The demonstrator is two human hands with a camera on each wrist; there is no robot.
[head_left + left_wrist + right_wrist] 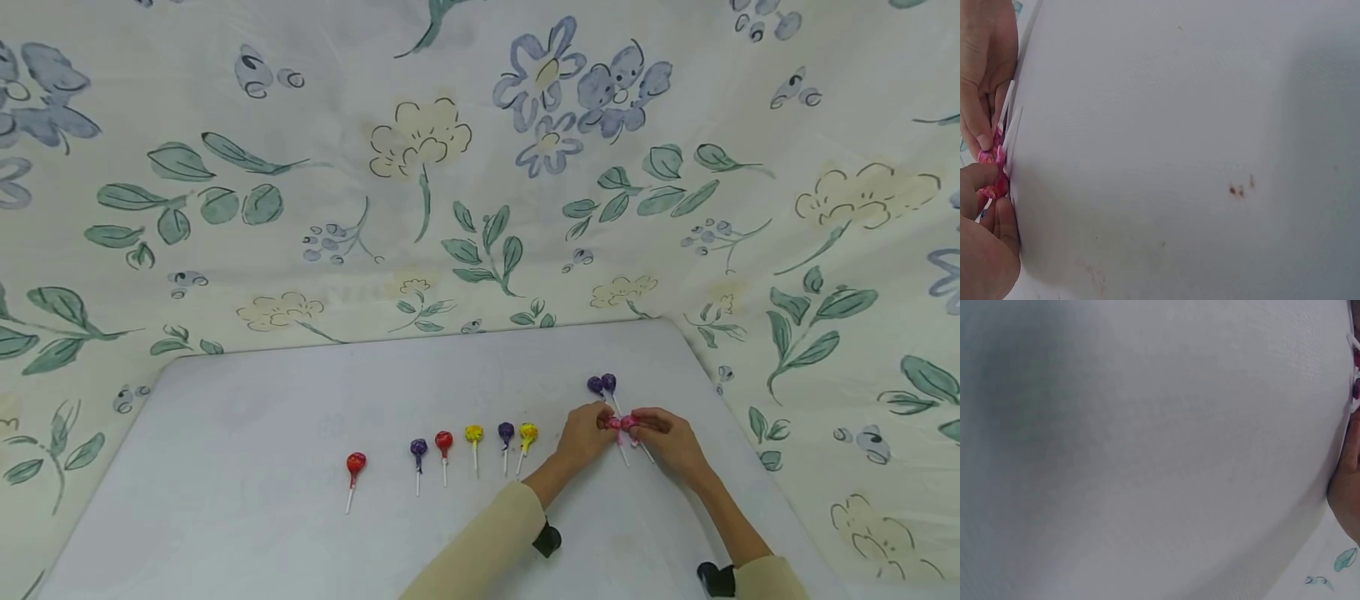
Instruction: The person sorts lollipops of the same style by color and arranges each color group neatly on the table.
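Observation:
Two pink-wrapped lollipops lie side by side at the right of the table in the head view, heads touching or nearly so. My left hand (586, 435) pinches the left pink lollipop (614, 423) by its head, and my right hand (672, 442) pinches the right pink lollipop (628, 422). Their white sticks point toward the front. Just behind are two purple lollipops (608, 382), close together. The left wrist view shows the fingertips of the left hand (988, 244) and right hand (988, 75) on the pink wrappers (997, 186).
Left of the hands, a loose row holds a yellow lollipop (528, 432), a purple one (506, 432), another yellow (474, 433), a red (444, 440) and a purple one (418, 447). Farther left lies a red lollipop (356, 462). Floral cloth hangs behind the white table (247, 433).

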